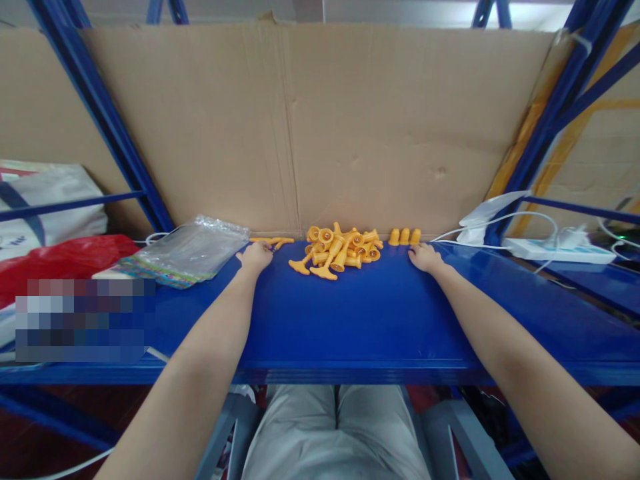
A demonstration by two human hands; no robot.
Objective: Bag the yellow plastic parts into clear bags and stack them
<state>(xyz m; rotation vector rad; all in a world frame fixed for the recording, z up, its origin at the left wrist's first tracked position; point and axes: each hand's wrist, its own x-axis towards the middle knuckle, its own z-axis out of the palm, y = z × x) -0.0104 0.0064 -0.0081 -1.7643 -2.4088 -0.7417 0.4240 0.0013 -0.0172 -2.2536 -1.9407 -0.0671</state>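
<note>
My left hand [256,257] rests on the blue shelf with its fingers curled at several orange T-shaped handles [280,241]. The fingers seem closed on one handle, though they partly hide it. On the other side, my right hand [425,257] has its fingertips against the rightmost of three small orange cups [415,237], which stand in a row with their rounded ends up. Between the hands lies a loose pile of orange plastic parts [345,250], T-shaped handles mixed with cup-like pieces.
The blue shelf [350,320] is backed by a tall cardboard sheet [375,120]. Left of my left hand lie a clear plastic bag [193,247] and a red bag [75,260]. A white power strip [555,250] with cables sits at the right, beside a blue upright [545,127].
</note>
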